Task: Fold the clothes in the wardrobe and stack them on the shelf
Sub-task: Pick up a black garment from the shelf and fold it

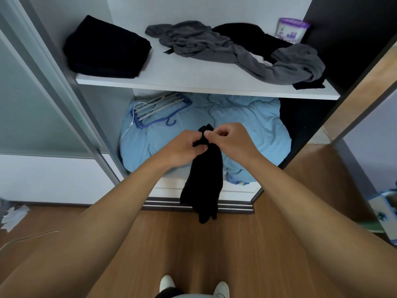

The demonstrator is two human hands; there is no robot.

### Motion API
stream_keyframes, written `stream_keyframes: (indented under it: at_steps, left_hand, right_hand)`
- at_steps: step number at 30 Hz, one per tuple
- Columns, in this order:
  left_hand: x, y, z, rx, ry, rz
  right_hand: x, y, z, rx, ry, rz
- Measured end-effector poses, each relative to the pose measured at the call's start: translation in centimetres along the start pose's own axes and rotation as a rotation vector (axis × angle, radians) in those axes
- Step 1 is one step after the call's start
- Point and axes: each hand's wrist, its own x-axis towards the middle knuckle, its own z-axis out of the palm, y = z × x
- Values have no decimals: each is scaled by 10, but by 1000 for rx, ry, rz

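Reaching forward with both bare arms nearly straight, the person holds a limp black cloth garment (204, 179) up in front of the open wardrobe. The left hand (182, 147) has its fingers curled round the bunched top of the cloth. The right hand (227, 137), touching the left, pinches the same top edge between thumb and bent fingers. From that double grip the garment hangs straight down, and its lower end shows against the wardrobe's sliding track and the brown wooden floor (247, 244).

Up on the white wardrobe shelf (193, 82), a neatly folded stack of black clothes (107, 50) sits at the left. A crumpled dark grey fleece garment (214, 43) sprawls from the middle to the right end, lying partly over a loose black garment (247, 34). A white plastic tub with a purple lid (292, 29) stands in the back right corner.

Below the shelf, the lower compartment is filled with rumpled light blue bedding (247, 130). A blue and white multi-bar plastic hanger (159, 108) lies on the left part of it.
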Motion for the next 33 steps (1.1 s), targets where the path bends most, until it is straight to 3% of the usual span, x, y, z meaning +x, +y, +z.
stream_keyframes:
  at_steps: [8, 14, 19, 26, 29, 33]
  left_hand:
    - [-1, 4, -9, 18, -145, 26]
    - [-2, 0, -13, 42, 5, 28]
    - [-5, -2, -20, -15, 113, -2]
    - [-6, -3, -23, -121, 103, -12]
    - [-8, -11, -28, -105, 82, -46]
    - [-11, -18, -28, -42, 137, -56]
  right_hand:
    - [1, 17, -19, 85, -351, -177]
    - [2, 16, -9, 59, -174, -221]
    - [2, 9, -6, -22, -176, -292]
    - [5, 4, -1, -137, -110, -340]
    - [5, -5, -3, -104, -203, -319]
    - [10, -15, -1, -266, -388, -244]
